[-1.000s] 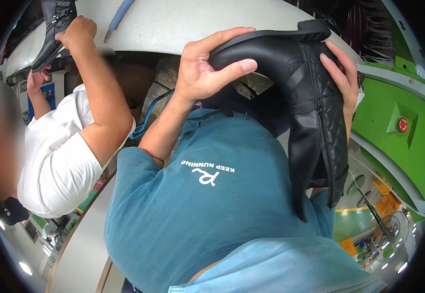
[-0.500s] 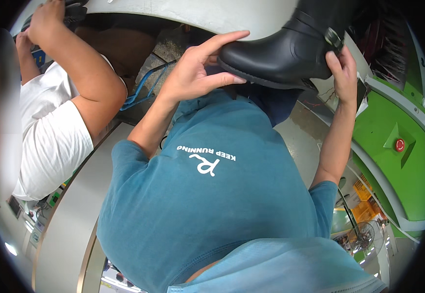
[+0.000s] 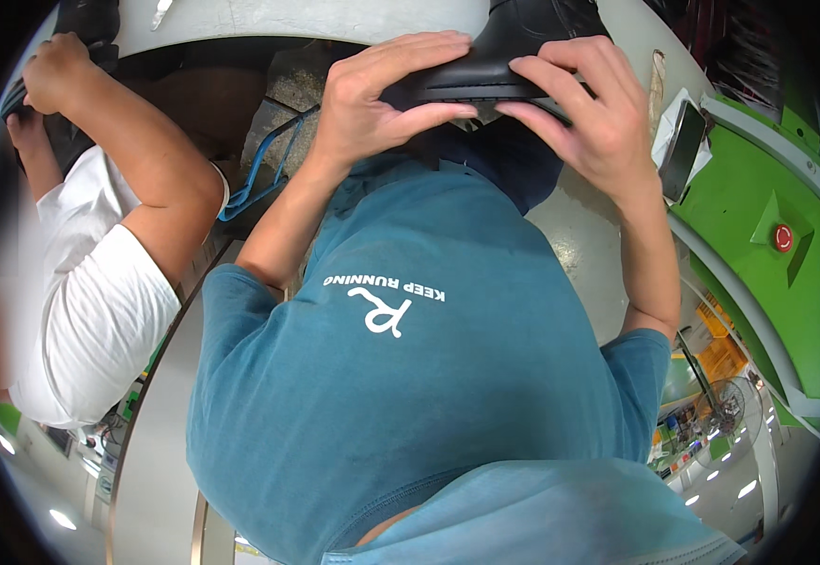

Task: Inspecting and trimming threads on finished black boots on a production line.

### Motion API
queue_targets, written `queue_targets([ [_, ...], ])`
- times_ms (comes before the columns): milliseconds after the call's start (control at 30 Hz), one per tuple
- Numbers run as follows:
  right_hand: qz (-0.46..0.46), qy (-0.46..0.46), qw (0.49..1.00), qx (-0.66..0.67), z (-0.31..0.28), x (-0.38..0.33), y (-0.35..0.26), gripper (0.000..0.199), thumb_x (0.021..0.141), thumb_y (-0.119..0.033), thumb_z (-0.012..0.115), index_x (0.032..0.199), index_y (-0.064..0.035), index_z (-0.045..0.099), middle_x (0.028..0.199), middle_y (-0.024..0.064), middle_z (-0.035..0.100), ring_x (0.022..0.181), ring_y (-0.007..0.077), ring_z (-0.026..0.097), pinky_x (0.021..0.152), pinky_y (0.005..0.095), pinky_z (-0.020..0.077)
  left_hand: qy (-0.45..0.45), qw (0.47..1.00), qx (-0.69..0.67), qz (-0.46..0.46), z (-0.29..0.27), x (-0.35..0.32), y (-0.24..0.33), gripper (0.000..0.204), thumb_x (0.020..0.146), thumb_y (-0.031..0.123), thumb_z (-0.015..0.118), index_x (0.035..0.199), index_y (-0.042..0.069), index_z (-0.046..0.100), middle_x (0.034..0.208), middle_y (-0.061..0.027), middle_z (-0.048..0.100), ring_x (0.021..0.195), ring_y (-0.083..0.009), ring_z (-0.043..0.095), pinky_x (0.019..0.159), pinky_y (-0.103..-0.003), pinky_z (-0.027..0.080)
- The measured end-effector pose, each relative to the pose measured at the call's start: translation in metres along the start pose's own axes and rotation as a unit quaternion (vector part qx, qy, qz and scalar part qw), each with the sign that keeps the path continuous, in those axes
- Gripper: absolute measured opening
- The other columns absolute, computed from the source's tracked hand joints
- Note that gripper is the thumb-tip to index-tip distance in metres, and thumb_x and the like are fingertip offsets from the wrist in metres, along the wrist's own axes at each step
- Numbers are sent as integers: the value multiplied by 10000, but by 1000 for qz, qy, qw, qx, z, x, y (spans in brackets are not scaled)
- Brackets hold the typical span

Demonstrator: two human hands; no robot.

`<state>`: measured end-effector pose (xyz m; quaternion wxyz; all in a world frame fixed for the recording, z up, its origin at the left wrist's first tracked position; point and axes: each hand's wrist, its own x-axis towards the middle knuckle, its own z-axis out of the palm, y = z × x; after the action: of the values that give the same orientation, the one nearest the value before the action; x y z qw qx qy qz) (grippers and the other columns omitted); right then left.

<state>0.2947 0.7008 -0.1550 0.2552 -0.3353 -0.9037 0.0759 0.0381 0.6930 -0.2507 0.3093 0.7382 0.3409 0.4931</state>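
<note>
A black ankle boot (image 3: 499,58) is held at the edge of the white tabletop, its sole edge toward me and its shaft running out of view at the top. My left hand (image 3: 365,99) wraps the toe end, fingers over the upper and thumb along the underside. With its fingers on the boot's side and its thumb under the sole, my right hand (image 3: 600,113) grips the heel half. The strap and buckle cannot be made out behind my hands.
The white tabletop (image 3: 241,17) spans the far side. At left, a co-worker's hands (image 3: 52,75) hold a dark item. A blue metal frame (image 3: 264,165) stands between us. On the right are a green machine (image 3: 739,217) with a red button (image 3: 783,237) and a dark flat device (image 3: 683,151).
The boot has moved left and away from me, its sole edge now facing me more. My right hand has shifted from the back of the heel to the sole and side.
</note>
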Motion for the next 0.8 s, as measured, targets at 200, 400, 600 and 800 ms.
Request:
queue_targets([
  [200, 5, 7, 1000, 23, 9, 9, -17, 408, 658, -51, 908, 1014, -37, 711, 928, 81, 659, 843, 284, 634, 721, 387, 494, 8, 1000, -23, 13, 6, 4, 2, 611, 672, 212, 993, 1204, -7, 785, 1205, -154, 795, 1117, -269, 780, 963, -350, 640],
  [400, 19, -36, 996, 82, 5, 21, -23, 365, 663, 33, 853, 964, -35, 658, 900, 77, 635, 791, 271, 606, 720, 379, 478, 31, 999, -32, -3, 4, 1, -1, 597, 640, 263, 998, 1154, 22, 811, 1159, -119, 811, 1066, -247, 794, 941, -331, 645],
  [600, 110, -59, 973, 193, 1, 22, -12, 387, 658, 70, 845, 990, -22, 666, 909, 70, 638, 799, 228, 609, 696, 339, 486, 41, 998, -52, 9, 8, 2, 3, 534, 683, 188, 990, 1145, -3, 803, 1154, -165, 804, 1064, -274, 795, 925, -340, 651],
  [800, 151, -45, 978, 139, -10, 26, -4, 379, 747, -227, 934, 987, -31, 715, 938, 82, 678, 863, 235, 652, 747, 349, 527, 34, 997, -67, -11, 8, 4, 8, 441, 746, 77, 958, 1137, -36, 788, 1148, -232, 792, 1060, -310, 796, 919, -360, 646],
])
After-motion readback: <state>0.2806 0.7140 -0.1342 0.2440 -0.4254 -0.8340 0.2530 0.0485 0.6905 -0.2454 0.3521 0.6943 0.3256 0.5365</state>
